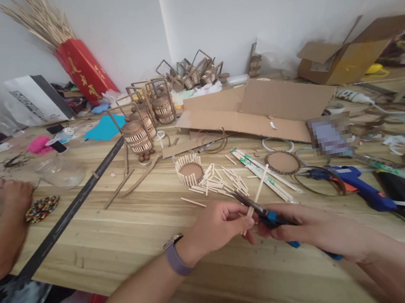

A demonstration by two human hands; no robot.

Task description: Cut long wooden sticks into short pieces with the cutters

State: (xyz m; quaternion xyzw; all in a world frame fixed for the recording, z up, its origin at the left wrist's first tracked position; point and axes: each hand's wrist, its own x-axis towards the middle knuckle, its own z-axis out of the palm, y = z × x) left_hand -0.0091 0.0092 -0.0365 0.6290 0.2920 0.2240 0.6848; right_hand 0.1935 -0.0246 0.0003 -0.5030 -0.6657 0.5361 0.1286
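Note:
My left hand (pixel 219 227), with a watch on its wrist, pinches thin wooden sticks (pixel 262 183) near their lower end. My right hand (pixel 314 228) is closed round the blue handles of a pair of pruning shears (pixel 257 207). The blades lie against the sticks, just beyond my left fingertips. Past my hands, cut stick pieces (pixel 227 181) are scattered on the table. Beside them stands a small round base ringed with upright sticks (pixel 189 170). Paper-wrapped chopsticks (pixel 264 177) lie to the right, near a bare round base (pixel 283 162).
A blue glue gun (pixel 361 186) lies at right. Flattened cardboard (pixel 257 105) and small lidded baskets (pixel 137 137) stand further back. A black strip (pixel 75 210) crosses the table at left. Beyond it are another person's hands (pixel 14 197), a clear jar (pixel 61 171) and beads (pixel 42 208).

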